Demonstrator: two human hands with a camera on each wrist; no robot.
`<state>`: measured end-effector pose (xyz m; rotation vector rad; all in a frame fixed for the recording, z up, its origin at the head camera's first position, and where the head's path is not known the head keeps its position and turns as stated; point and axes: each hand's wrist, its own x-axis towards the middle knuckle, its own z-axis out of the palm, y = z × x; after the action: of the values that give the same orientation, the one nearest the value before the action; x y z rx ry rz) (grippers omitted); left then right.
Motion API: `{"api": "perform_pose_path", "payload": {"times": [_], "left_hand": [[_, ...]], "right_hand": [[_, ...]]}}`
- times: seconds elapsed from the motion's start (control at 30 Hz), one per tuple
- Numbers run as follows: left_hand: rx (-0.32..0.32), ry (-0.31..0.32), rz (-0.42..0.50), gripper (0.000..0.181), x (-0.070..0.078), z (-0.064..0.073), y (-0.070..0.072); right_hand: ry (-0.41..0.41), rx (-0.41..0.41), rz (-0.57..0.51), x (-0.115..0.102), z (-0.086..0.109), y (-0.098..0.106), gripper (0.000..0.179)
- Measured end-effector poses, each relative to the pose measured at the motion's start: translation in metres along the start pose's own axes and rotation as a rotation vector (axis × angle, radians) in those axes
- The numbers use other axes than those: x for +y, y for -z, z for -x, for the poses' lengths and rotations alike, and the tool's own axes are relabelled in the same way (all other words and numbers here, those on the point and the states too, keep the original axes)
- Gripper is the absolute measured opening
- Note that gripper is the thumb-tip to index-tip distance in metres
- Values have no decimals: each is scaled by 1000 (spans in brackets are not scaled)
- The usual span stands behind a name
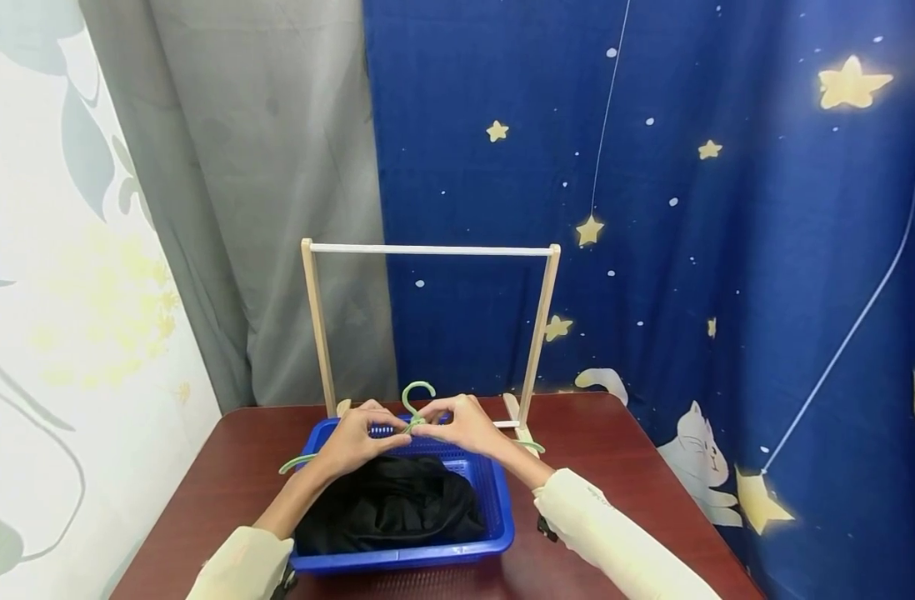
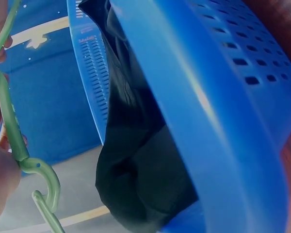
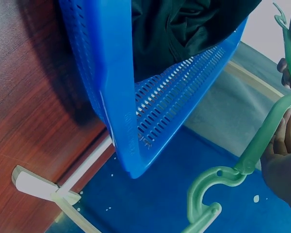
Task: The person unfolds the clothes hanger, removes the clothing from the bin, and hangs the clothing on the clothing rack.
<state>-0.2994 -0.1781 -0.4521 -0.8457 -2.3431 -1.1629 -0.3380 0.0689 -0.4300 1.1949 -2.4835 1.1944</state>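
Both hands pinch a light green clothes hanger [image 3: 264,133] near its middle, over the far part of a blue plastic basket [image 1: 405,557]. My left hand [image 1: 356,439] grips just left of the hook's base, and my right hand [image 1: 460,427] meets it from the right. Upward between them stands the hook. The hanger's arms spread to both sides behind the hands, with notched, curled ends showing in the wrist views. Below the hands a crumpled black cloth [image 1: 390,504] fills much of the basket, untouched by the fingers.
Behind the basket stands a wooden rack [image 1: 535,350] with a white top bar [image 1: 427,249]. Basket and rack stand on a dark red-brown table [image 1: 592,467]. A grey curtain [image 1: 277,167] and a blue starry curtain [image 1: 502,192] hang behind it.
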Motion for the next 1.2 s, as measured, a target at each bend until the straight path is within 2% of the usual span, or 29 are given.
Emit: {"api": "perform_pose_path", "payload": {"times": [0.13,0.47,0.73,0.9,1.2], "left_hand": [[2,3,-14,14,-4,5,3],[-19,77,-29,12,-13,21,14],[-17,70,-28,10,-17,27,21],[-15,45,-32,10,-21,30,23],[18,65,-61,11,-24,39,34]], "right_hand": [[-4,14,-1,1,1,2,17],[-12,17,-14,5,6,8,17],[-36,11,-17,9,7,12,17],[-43,13,2,11,11,16,17],[-33,28,14,13,9,27,17]]}}
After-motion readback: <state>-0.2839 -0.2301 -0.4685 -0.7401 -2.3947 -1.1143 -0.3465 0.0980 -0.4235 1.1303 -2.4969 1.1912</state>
